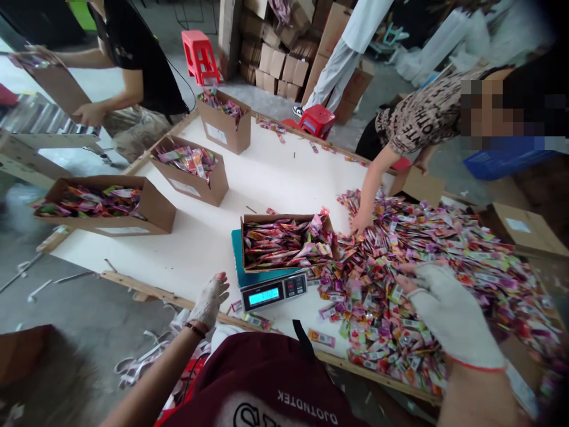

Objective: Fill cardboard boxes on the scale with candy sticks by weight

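My left hand (210,300), in a worn white glove, hangs over the table's near edge just left of the scale (273,291), fingers loosely curled with nothing seen in them. My right hand (448,311), also gloved, lies flat with fingers spread on a big heap of small colourful packets (444,261). A cardboard box (287,240) full of packets sits on the scale. Another person's bare hand (361,222) presses into the heap just right of that box.
Three more packet-filled boxes (104,203) (191,167) (223,118) stand on the white table (275,172). A person at far left holds a box. Red stools (200,54) (316,120) and stacked cartons (284,59) stand behind. Flat cartons (522,228) lie at right.
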